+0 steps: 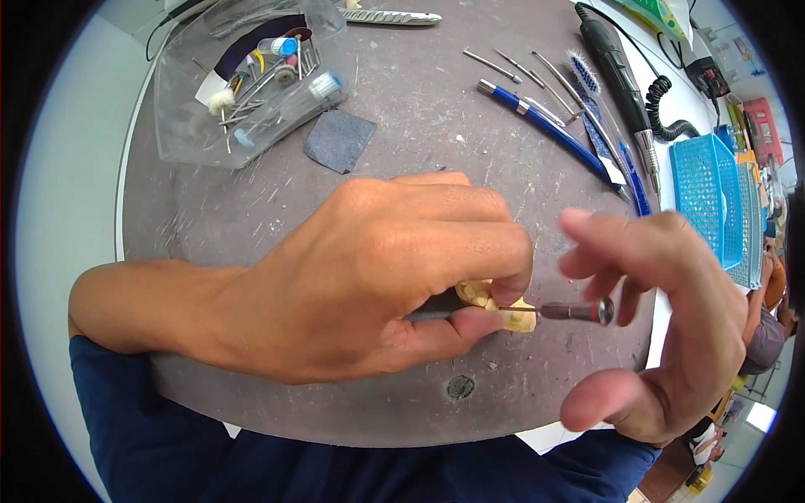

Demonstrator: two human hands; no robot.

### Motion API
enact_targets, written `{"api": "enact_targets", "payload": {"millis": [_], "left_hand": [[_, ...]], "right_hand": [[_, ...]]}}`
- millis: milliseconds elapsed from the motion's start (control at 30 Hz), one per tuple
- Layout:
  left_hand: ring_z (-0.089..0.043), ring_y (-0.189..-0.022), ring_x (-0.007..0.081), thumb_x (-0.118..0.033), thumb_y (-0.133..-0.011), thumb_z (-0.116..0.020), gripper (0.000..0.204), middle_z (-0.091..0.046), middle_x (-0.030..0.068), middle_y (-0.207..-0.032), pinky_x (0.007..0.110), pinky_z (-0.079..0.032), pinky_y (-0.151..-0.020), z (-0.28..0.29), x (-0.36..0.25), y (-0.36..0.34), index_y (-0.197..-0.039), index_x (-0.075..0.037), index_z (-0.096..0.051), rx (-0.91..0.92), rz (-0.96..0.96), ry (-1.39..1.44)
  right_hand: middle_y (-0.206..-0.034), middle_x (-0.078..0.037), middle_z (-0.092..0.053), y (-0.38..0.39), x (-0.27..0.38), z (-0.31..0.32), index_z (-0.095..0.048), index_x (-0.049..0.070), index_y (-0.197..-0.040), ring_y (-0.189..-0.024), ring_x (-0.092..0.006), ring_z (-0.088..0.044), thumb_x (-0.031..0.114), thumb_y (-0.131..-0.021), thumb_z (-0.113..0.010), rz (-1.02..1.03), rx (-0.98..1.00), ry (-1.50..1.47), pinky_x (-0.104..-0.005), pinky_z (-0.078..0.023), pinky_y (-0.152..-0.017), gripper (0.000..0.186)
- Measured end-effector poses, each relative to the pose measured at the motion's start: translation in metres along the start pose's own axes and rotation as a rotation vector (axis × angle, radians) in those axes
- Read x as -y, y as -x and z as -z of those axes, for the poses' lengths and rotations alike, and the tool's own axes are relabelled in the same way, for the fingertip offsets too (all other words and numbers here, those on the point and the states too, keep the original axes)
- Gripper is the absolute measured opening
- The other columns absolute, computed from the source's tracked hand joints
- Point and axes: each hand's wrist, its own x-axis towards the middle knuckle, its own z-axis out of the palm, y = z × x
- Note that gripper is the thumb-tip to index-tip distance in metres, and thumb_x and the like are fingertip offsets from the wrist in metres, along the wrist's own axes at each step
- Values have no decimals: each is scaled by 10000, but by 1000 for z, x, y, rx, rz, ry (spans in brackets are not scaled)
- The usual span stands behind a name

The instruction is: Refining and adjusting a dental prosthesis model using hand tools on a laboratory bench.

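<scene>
My left hand (pixel 402 251) reaches in from the left, its fingers curled and its thumb closed round a small yellow dental plaster cast (pixel 521 319). Most of the cast is hidden beneath the fingers. A small metal screwdriver (pixel 574 311) with a thin shaft and a red ring near its end lies level. Its tip disappears at the pinch of my left thumb and forefinger; whether they grip the shaft or only the cast is unclear. Just right of the screwdriver's handle, my right hand (pixel 671 310) is slightly blurred, thumb and fingers spread, apart from the handle.
A clear plastic box (pixel 180 126) of burs and polishing tips stands far left, beside a grey abrasive square (pixel 340 140). Far right lie a blue mechanical pencil (pixel 549 126), metal tools, a brush (pixel 584 71) and a black handpiece (pixel 612 63). Blue baskets (pixel 708 197) stand beyond.
</scene>
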Motion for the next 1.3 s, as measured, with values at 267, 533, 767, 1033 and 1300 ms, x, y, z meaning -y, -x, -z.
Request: {"api": "enact_targets", "payload": {"millis": [267,533,767,1033,1300], "left_hand": [[-664,-800,204,-77,-768,-836,179,-714,90,-916,304,-502,-673,2,0,-4,-871,-21,-700,19,43,18],[-671,-800,221,-29,-745,-812,163,-707,99,-890,325,-513,-701,2,-2,-5,-850,-3,-690,12,62,19],[-675,-792,236,-8,-734,-795,148,-703,106,-870,333,-519,-720,1,-2,-6,-833,1,-685,15,66,56],[-648,-819,214,-142,-792,-844,221,-693,96,-923,324,-496,-698,0,-1,-4,-907,-13,-706,39,54,6],[-644,-838,214,-173,-769,-862,229,-694,87,-950,309,-497,-674,-1,-4,-5,-894,-36,-727,47,65,7]], "right_hand": [[-598,-1,-509,2,1,-2,-569,61,-691,-481,-96,-499,570,-677,-844,-180,-21,259,-244,-319,-432,579],[-629,-23,-590,-17,16,1,-654,59,-766,-521,-110,-562,226,-704,-889,-94,57,292,-261,-346,-434,295],[-702,-53,-653,-8,6,2,-682,33,-835,-597,-147,-613,193,-735,-827,102,22,335,-285,-409,-511,238],[-692,-59,-635,-8,0,4,-664,32,-814,-595,-139,-606,301,-696,-884,137,38,262,-267,-396,-491,366],[-630,-38,-579,-9,9,-13,-638,33,-745,-523,-123,-549,312,-674,-912,71,-226,85,-247,-359,-445,397]]}}
